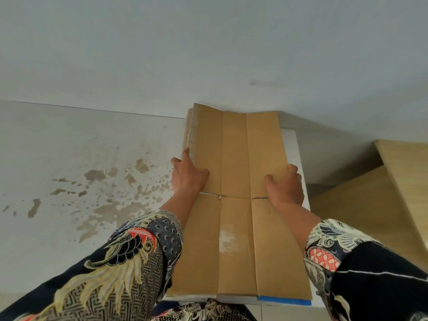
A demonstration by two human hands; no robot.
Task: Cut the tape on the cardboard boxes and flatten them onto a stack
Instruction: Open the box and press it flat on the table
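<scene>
We had a flattened cardboard box lying lengthwise on a white bench, its far end against the wall and its near end reaching the bench's near edge. Long creases ran down its length, and a cross seam split it into a far and a near half. A patch of white tape residue sat on the near half, and a strip of blue tape edged its near right corner.

Our left hand gripped the box's left edge, thumb on top and fingers curled round the side. Our right hand gripped the right edge likewise, thumb pressing the top face and fingers wrapped over the edge. Both hands sat just beyond the cross seam. Patterned sleeves covered our forearms.

More cardboard lay to the right of the bench, lower down. Left of the bench, the floor was pale with brown stains.
</scene>
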